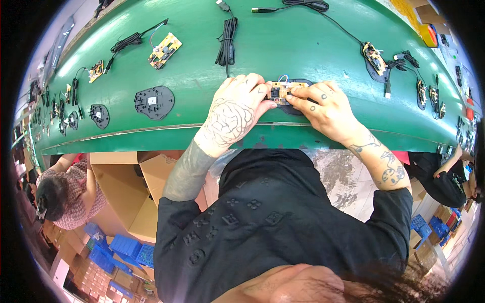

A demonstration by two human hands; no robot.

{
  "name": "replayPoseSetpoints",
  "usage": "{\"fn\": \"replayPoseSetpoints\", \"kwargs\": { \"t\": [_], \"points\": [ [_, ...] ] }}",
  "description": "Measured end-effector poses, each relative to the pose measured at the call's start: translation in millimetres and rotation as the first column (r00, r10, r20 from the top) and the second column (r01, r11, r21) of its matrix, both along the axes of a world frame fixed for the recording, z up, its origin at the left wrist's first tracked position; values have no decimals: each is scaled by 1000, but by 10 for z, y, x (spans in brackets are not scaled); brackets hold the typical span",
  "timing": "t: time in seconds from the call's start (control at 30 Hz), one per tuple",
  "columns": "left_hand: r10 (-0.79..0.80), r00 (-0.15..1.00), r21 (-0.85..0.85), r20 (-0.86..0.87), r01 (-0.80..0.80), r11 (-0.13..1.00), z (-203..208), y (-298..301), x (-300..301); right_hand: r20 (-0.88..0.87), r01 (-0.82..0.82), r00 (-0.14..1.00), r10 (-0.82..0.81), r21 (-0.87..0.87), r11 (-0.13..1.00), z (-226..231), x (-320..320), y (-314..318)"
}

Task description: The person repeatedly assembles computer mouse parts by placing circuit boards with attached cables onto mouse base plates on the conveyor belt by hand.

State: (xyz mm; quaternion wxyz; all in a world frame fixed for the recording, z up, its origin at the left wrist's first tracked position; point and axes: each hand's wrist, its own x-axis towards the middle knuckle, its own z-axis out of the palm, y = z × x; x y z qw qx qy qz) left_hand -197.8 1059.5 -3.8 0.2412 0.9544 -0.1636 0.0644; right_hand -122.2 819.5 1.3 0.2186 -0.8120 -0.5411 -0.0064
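A small yellowish circuit board [281, 87] with black parts lies over a black computer-mouse base [291, 109] near the front edge of the green work surface. My left hand [235, 108] pinches the board's left end, its thumb along the near side. From the other side, my right hand [326, 108] presses thumb and fingertips onto the board's right part and covers much of the base. Thin coloured wires rise from the board's far edge. A bundled black cable [228, 43] stretches away beyond my left hand; its near end disappears behind that hand.
To the left lie a loose circuit board [164, 50] with its cable and a bare mouse base [154, 102]. At the right, another board [374, 58] sits on a base. An open cardboard box [121, 192] stands below the left edge. Co-workers sit at both sides.
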Motion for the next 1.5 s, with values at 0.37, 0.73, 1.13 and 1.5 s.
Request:
{"fn": "replayPoseSetpoints", "kwargs": {
  "t": [0.37,0.73,1.13,1.5],
  "points": [
    [-93,993,-125,-72,84,989,10,58,75,-24,72,997,-71,39,997,7,-120,14],
    [-61,994,-117,-86,51,992,8,28,100,-16,70,997,-71,-42,997,23,-23,-30],
    [-83,984,-26,-156,80,996,83,-31,150,-38,118,992,-117,16,993,-35,-120,-63],
    [-76,988,-171,-132,53,984,32,258,245,-125,280,958,-258,210,937,-179,-127,267]
  ]
}}
